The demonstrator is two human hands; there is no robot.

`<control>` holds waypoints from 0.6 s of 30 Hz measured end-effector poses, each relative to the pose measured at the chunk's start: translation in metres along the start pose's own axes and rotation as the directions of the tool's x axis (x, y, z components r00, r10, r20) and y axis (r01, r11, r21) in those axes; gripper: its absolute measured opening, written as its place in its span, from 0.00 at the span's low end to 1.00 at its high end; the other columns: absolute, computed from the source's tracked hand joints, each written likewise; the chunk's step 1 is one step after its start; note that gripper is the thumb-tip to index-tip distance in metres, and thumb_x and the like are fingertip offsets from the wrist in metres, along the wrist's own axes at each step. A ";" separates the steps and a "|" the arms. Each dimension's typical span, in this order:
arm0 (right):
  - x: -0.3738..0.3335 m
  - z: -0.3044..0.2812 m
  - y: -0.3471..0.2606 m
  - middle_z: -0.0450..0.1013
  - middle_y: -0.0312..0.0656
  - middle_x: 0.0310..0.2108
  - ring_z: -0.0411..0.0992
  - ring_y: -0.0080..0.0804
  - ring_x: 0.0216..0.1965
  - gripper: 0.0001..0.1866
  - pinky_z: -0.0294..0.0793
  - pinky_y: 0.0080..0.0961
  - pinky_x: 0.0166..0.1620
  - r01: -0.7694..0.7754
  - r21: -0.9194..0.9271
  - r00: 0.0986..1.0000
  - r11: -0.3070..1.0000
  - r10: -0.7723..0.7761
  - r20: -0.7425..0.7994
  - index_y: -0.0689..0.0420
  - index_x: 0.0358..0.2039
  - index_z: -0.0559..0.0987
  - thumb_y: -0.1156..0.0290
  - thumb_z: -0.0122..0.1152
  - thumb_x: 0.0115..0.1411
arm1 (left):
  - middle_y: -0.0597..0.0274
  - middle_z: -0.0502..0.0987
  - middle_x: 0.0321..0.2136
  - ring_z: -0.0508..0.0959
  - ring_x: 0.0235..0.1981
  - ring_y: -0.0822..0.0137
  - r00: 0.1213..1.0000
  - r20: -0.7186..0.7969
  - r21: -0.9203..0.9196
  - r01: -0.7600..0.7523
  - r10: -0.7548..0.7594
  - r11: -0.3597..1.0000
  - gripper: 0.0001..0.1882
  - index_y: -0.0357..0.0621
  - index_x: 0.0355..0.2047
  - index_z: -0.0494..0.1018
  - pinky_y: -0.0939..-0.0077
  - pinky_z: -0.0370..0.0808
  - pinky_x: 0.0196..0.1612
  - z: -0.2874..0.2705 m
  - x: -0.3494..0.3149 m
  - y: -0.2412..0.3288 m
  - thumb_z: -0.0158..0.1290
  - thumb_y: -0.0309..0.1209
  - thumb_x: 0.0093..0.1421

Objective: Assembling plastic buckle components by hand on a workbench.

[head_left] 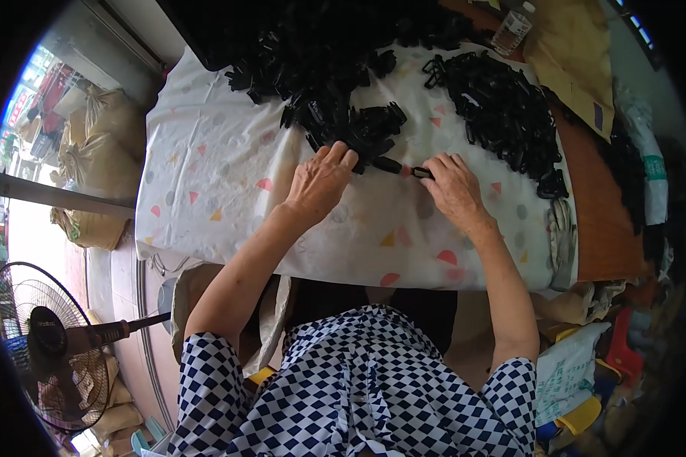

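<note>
Lightly is best for the right hand (pixel 456 189) pinching the clip-like black part (pixel 419 173); the left hand's (pixel 322 179) grip is unclear.

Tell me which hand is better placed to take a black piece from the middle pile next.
Probably the left hand: it lies right at the pile's near edge. The right hand is farther off and seems to hold a small black piece. Whether the left holds anything is unclear.
</note>
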State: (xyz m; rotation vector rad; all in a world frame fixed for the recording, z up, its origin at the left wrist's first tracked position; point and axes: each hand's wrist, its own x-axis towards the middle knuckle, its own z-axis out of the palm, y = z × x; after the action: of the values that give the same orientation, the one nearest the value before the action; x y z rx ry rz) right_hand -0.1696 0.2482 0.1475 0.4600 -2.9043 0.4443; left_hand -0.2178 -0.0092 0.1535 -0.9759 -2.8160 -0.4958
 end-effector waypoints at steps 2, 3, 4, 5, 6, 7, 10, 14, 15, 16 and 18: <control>0.000 -0.001 -0.012 0.72 0.40 0.35 0.71 0.36 0.38 0.11 0.73 0.27 0.41 0.002 0.081 0.998 0.997 0.003 -0.058 0.58 0.41 0.72 0.72 0.59 0.58 | 0.58 0.69 0.37 0.74 0.42 0.57 0.997 0.076 -0.014 -0.007 0.008 1.000 0.08 0.42 0.36 0.68 0.61 0.75 0.38 -0.002 0.000 -0.002 0.49 0.22 0.55; -0.002 -0.002 -0.019 0.73 0.40 0.35 0.72 0.32 0.36 0.12 0.72 0.24 0.37 -0.228 0.636 0.972 0.737 0.210 0.105 0.58 0.44 0.71 0.70 0.56 0.61 | 0.58 0.69 0.37 0.74 0.42 0.57 0.997 0.072 -0.022 0.001 0.001 1.000 0.08 0.42 0.36 0.68 0.61 0.75 0.38 0.000 -0.002 -0.005 0.49 0.22 0.55; -0.004 -0.004 -0.027 0.74 0.40 0.35 0.73 0.28 0.33 0.13 0.72 0.21 0.34 -0.405 0.899 0.893 0.165 0.279 0.352 0.58 0.47 0.70 0.69 0.53 0.63 | 0.58 0.69 0.37 0.74 0.41 0.55 0.996 0.089 -0.040 0.006 -0.003 0.999 0.08 0.41 0.36 0.67 0.60 0.75 0.38 0.001 -0.002 -0.007 0.50 0.22 0.54; -0.008 -0.002 -0.032 0.74 0.40 0.35 0.73 0.23 0.31 0.15 0.70 0.16 0.30 -0.413 0.909 0.882 -0.054 0.227 0.414 0.58 0.51 0.68 0.69 0.48 0.66 | 0.57 0.69 0.37 0.75 0.39 0.53 0.994 0.106 -0.058 0.012 -0.006 0.998 0.08 0.40 0.35 0.67 0.59 0.75 0.37 0.002 -0.003 -0.008 0.51 0.22 0.54; -0.010 0.002 -0.036 0.74 0.40 0.35 0.73 0.23 0.31 0.15 0.70 0.17 0.29 -0.421 0.897 0.875 -0.137 0.201 0.441 0.58 0.51 0.68 0.69 0.47 0.65 | 0.57 0.69 0.37 0.75 0.39 0.53 0.995 0.103 -0.065 0.016 -0.009 0.998 0.08 0.40 0.35 0.67 0.59 0.75 0.37 0.003 -0.005 -0.009 0.51 0.22 0.54; -0.013 0.005 -0.040 0.74 0.41 0.35 0.72 0.23 0.31 0.15 0.69 0.17 0.29 -0.423 0.879 0.868 -0.220 0.179 0.463 0.57 0.51 0.68 0.70 0.46 0.65 | 0.55 0.70 0.36 0.75 0.37 0.51 0.996 0.088 -0.129 0.029 -0.018 0.991 0.08 0.39 0.34 0.67 0.58 0.74 0.37 0.004 -0.006 -0.008 0.51 0.23 0.53; -0.019 0.012 -0.056 0.73 0.40 0.35 0.69 0.21 0.29 0.12 0.66 0.14 0.28 -0.421 0.841 0.864 -0.340 0.133 0.486 0.57 0.48 0.68 0.70 0.46 0.65 | 0.54 0.72 0.32 0.76 0.33 0.50 0.998 0.044 -0.364 0.055 -0.042 0.930 0.10 0.39 0.34 0.67 0.60 0.72 0.35 0.009 -0.019 -0.007 0.54 0.25 0.52; -0.020 0.010 -0.069 0.73 0.35 0.31 0.66 0.12 0.28 0.09 0.61 0.07 0.25 -0.472 0.853 0.853 -0.222 0.132 0.506 0.55 0.43 0.71 0.67 0.54 0.65 | 0.54 0.76 0.29 0.77 0.31 0.54 0.991 0.057 -0.664 0.131 -0.125 0.736 0.12 0.39 0.36 0.69 0.67 0.72 0.35 0.008 -0.042 0.008 0.57 0.25 0.52; -0.020 0.009 -0.070 0.73 0.35 0.31 0.66 0.12 0.28 0.09 0.61 0.07 0.25 -0.476 0.851 0.849 -0.222 0.135 0.510 0.55 0.43 0.71 0.67 0.54 0.65 | 0.55 0.77 0.30 0.78 0.31 0.57 0.983 0.078 -0.728 0.170 -0.166 0.664 0.12 0.39 0.37 0.70 0.69 0.73 0.36 0.008 -0.046 0.012 0.58 0.24 0.52; -0.019 0.007 -0.072 0.73 0.34 0.30 0.66 0.11 0.27 0.08 0.60 0.07 0.25 -0.488 0.847 0.849 -0.210 0.113 0.517 0.55 0.42 0.72 0.67 0.55 0.65 | 0.55 0.77 0.30 0.78 0.31 0.57 0.982 0.081 -0.731 0.173 -0.169 0.660 0.12 0.39 0.37 0.70 0.69 0.73 0.36 0.008 -0.050 0.016 0.58 0.24 0.52; -0.020 0.007 -0.072 0.73 0.32 0.29 0.65 0.11 0.26 0.08 0.60 0.06 0.25 -0.503 0.842 0.845 -0.197 0.093 0.526 0.55 0.41 0.73 0.67 0.55 0.65 | 0.57 0.79 0.32 0.79 0.33 0.61 0.979 0.008 -0.813 0.125 -0.203 0.568 0.15 0.40 0.40 0.72 0.71 0.74 0.38 0.008 -0.055 0.023 0.58 0.22 0.51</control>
State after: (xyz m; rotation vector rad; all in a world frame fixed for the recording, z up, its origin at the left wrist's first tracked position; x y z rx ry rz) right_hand -0.1282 0.1861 0.1557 -0.2107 -2.0093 2.9942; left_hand -0.1608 -0.0210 0.1398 -0.7203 -2.5490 -1.9323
